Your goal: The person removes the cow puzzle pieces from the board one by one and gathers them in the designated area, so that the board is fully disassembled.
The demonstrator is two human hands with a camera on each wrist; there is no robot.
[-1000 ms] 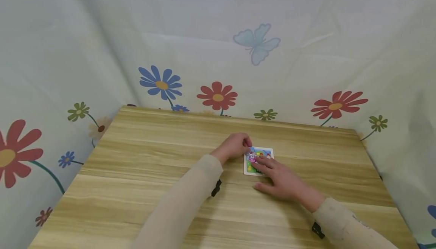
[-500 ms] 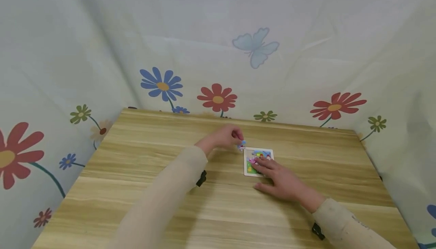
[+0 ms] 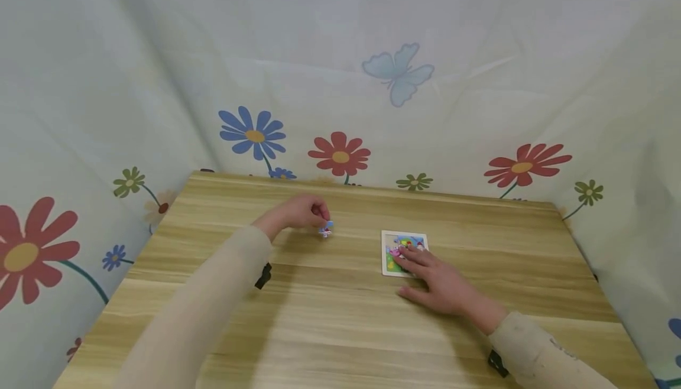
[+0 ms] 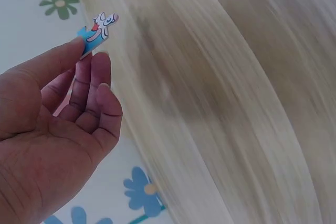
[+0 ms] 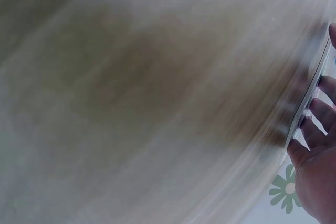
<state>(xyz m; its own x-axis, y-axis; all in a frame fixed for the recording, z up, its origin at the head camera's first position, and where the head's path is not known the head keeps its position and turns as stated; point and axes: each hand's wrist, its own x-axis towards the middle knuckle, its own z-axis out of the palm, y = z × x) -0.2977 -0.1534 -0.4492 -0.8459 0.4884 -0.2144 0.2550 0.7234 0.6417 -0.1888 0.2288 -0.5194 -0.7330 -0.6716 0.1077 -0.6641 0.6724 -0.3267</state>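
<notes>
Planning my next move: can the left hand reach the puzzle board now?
Likely yes: only table shows between the left hand and the puzzle board, though that hand pinches a puzzle piece.

1. The puzzle piece (image 4: 96,36) was bright blue, with a white animal (image 4: 106,22) on it and a dab of red.
2. The puzzle tray (image 3: 383,254) had a white edge, a greyish bare patch (image 3: 392,239), and a picture (image 3: 392,265) in pink, green, yellow, red and blue.
3. I saw a yellowy-brown table (image 3: 340,342) with long streaks, some light and some dark.
4. The cloth wall (image 3: 298,40) was white, with a pale blue butterfly (image 3: 399,74), a blue flower (image 3: 252,135), red flowers (image 3: 339,155) and green flowers (image 3: 414,181) on it.
5. The sleeves (image 3: 202,300) were a creamy white.
</notes>
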